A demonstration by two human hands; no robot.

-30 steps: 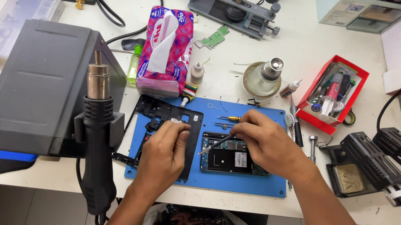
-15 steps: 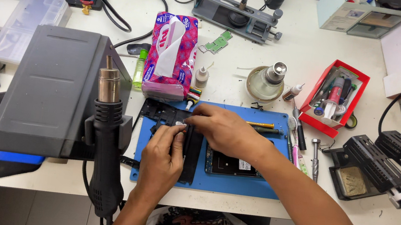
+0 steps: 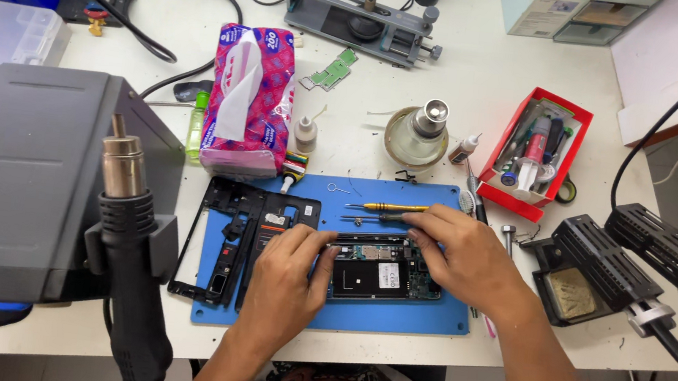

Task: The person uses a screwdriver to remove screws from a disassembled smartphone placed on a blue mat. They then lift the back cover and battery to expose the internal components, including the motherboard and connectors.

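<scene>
An opened phone body (image 3: 384, 279) with its circuit board showing lies on the blue work mat (image 3: 391, 328). My left hand (image 3: 286, 282) comes up from below, and its fingertips grip the phone's left end. My right hand (image 3: 463, 256) curls over the phone's upper right edge. Its fingertips are close to a thin dark tool (image 3: 370, 218) lying above the phone. A yellow-handled screwdriver (image 3: 396, 208) lies just beyond that. A black phone frame (image 3: 231, 238) rests on the mat's left part, beside my left hand.
A grey hot-air station (image 3: 17, 179) with its nozzle wand (image 3: 127, 217) stands at the left. Behind the mat are a pink tissue pack (image 3: 248, 95), small bottles and a round brass stand (image 3: 417, 136). A red tool tray (image 3: 535, 149) and black lamp arms (image 3: 629, 258) occupy the right.
My right hand reached left to the black frame, then drew back to the phone's right edge. My left hand shifted right from the frame onto the phone's left end.
</scene>
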